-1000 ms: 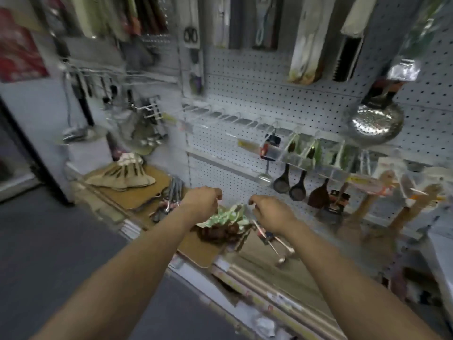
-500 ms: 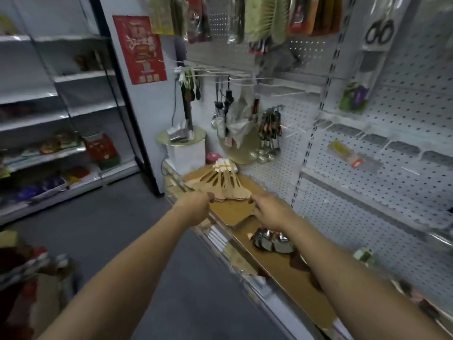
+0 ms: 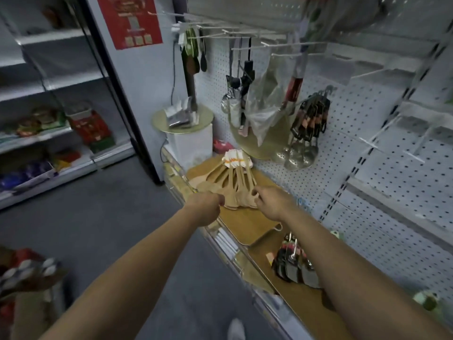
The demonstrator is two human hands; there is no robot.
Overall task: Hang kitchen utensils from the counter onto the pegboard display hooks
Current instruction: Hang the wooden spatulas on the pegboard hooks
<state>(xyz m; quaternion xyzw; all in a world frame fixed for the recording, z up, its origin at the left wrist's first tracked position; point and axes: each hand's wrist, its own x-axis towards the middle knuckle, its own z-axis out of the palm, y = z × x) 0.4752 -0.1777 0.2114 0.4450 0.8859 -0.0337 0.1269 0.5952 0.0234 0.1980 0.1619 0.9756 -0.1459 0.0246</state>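
We face the pegboard (image 3: 367,148), which fills the scene from twelve to three o'clock, its white hooks (image 3: 247,33) jutting out along the top. Below it the wooden counter (image 3: 294,285) runs from the centre down toward five o'clock, and shelves (image 3: 49,94) of packaged goods stand off at nine o'clock. A clear plastic bag (image 3: 264,104) hangs from the hooks at one o'clock, with a bunch of metal ladles (image 3: 301,148) hanging just beside it on its three o'clock side. On the counter a cutting board (image 3: 245,224) lies at the centre, and on it rests the fan of wooden spoons (image 3: 228,182), handles gathered at a white and orange tag toward twelve o'clock, bowls spread toward us. Our left hand (image 3: 204,208) sits at the fan's seven o'clock edge, fingers curled into a fist; we cannot tell if it holds anything. Our right hand (image 3: 272,202) sits at the fan's five o'clock edge, thumb and forefinger curled close together against the nearest spoon bowl, though a real pinch is not clear. A bundle of dark-handled utensils (image 3: 294,266) lies on the counter at five o'clock, under our right forearm.
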